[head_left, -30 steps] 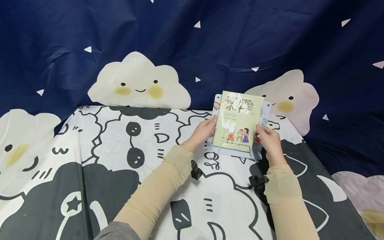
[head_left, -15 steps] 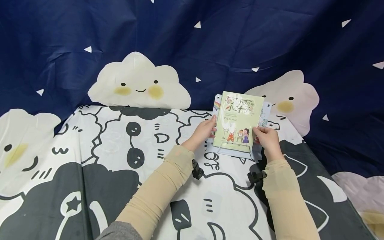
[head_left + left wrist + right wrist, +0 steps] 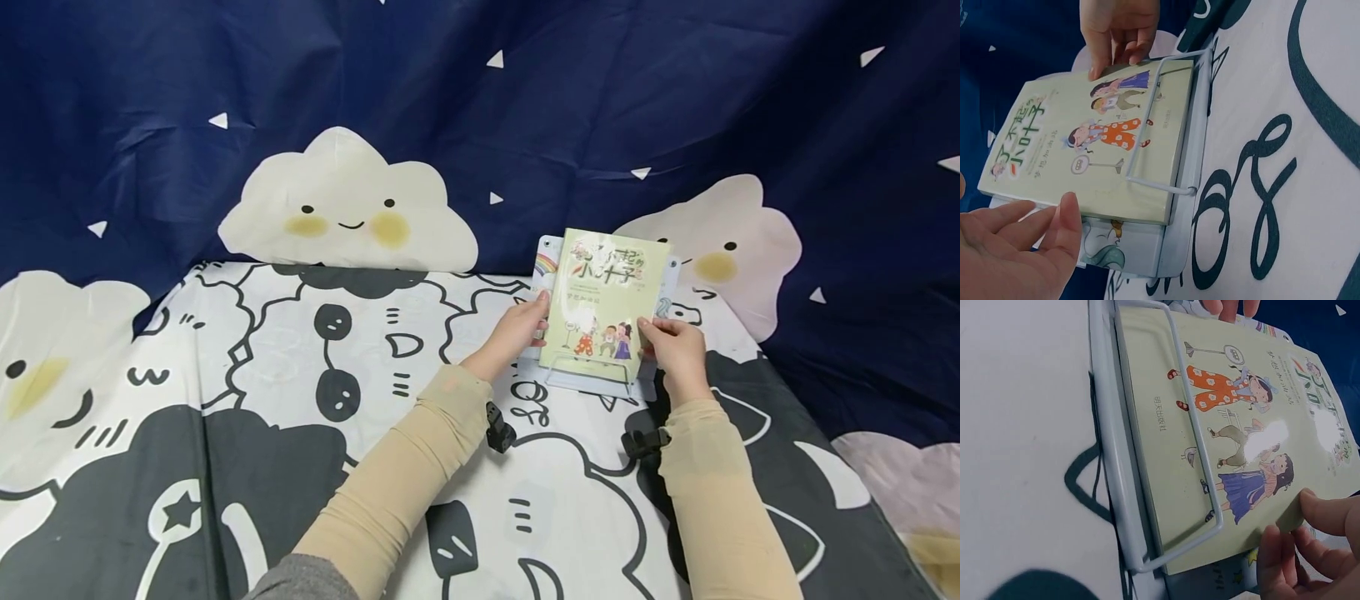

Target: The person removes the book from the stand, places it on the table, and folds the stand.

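Observation:
A pale green book [image 3: 600,300] with cartoon children on its cover leans in a bookstand with a white wire holder [image 3: 1200,450] across its lower front. My left hand [image 3: 517,329] is at the book's left edge, fingers fairly straight against it; in the left wrist view its thumb [image 3: 1067,215] lies by that edge. My right hand [image 3: 677,350] pinches the right edge, thumb on the cover and fingers curled beside and partly behind it. The stand's light-blue backboard [image 3: 549,250], printed with a rainbow, shows behind the book; most of it is hidden.
The stand rests on a table covered by a black-and-white cartoon cloth [image 3: 420,350]. Behind it hangs a dark blue curtain [image 3: 562,108] with white triangles and smiling clouds [image 3: 348,217]. Black wrist cameras [image 3: 500,429] are strapped on both sleeves.
The book has shifted slightly to the right on the stand, and my left hand has moved right with it. My right hand has moved its thumb further onto the cover.

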Demonstrator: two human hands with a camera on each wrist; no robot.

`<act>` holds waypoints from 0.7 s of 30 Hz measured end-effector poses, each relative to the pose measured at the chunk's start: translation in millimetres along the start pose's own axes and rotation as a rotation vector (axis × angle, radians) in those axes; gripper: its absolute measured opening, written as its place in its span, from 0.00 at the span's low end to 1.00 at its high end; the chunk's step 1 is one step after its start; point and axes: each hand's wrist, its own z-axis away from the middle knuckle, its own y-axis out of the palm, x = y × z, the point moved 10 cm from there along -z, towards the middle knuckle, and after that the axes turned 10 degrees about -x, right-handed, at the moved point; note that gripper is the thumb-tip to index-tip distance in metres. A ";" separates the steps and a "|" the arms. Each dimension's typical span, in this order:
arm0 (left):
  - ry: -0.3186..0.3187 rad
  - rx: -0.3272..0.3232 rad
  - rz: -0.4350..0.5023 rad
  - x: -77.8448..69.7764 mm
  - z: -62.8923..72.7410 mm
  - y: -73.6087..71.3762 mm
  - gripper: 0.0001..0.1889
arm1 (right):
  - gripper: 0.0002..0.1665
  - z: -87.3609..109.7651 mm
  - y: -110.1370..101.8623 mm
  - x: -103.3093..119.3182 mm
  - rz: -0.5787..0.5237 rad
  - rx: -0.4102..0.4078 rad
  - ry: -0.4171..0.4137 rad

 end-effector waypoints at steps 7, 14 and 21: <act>0.023 0.010 0.035 -1.8 0.9 1.6 0.30 | 0.20 -0.6 -2.0 0.6 -0.075 -0.020 -0.014; 0.037 0.003 0.044 -4.1 1.9 0.5 0.27 | 0.25 -2.3 -3.0 3.4 -0.156 -0.048 -0.018; 0.090 -0.021 0.008 -9.6 0.1 -3.2 0.24 | 0.28 -3.2 -6.6 11.4 -0.254 -0.090 -0.013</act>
